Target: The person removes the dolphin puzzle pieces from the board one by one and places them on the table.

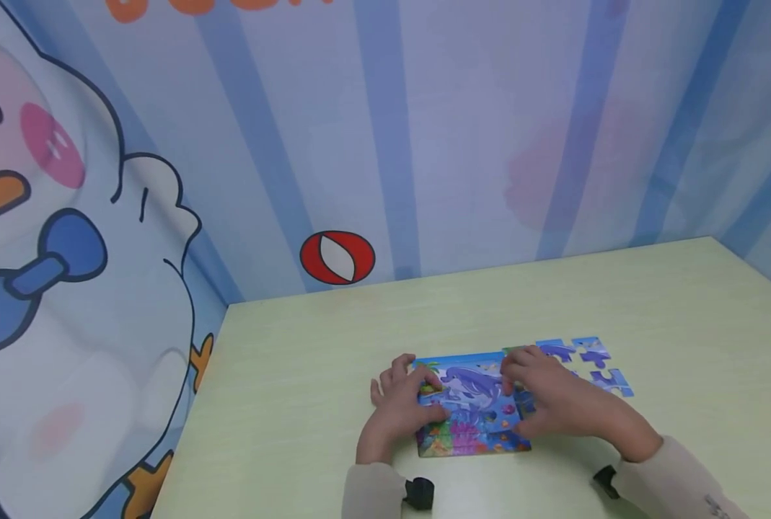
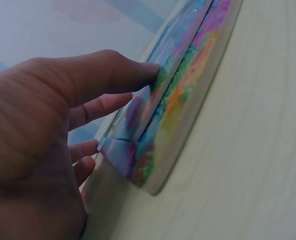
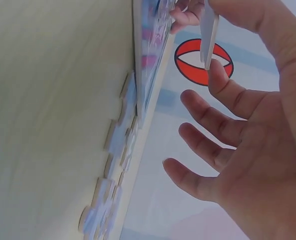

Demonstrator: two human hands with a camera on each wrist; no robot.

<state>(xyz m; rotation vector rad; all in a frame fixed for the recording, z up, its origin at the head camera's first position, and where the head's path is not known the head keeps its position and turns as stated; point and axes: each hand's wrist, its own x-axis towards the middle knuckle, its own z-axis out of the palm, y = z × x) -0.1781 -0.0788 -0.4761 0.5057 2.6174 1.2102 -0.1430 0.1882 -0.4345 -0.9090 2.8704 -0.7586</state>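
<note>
A jigsaw puzzle board (image 1: 453, 447) with a dolphin and coral sea picture lies flat on the table. At its left side is my left hand (image 1: 398, 411), thumb and forefinger extended over the picture. In the left wrist view the thumb touches the picture's surface. My right hand (image 1: 557, 396) is above the board's right edge. Between its thumb and forefinger it pinches a thin puzzle piece (image 3: 207, 37), seen nearly edge-on in the right wrist view; the other fingers are spread. The piece's printed face is hidden there.
Several loose blue and purple puzzle pieces (image 1: 594, 352) lie to the right of the board, partly behind the right hand. The pale table (image 1: 294, 404) backs onto a printed wall (image 1: 463, 144) with blue stripes and a cartoon figure at the left.
</note>
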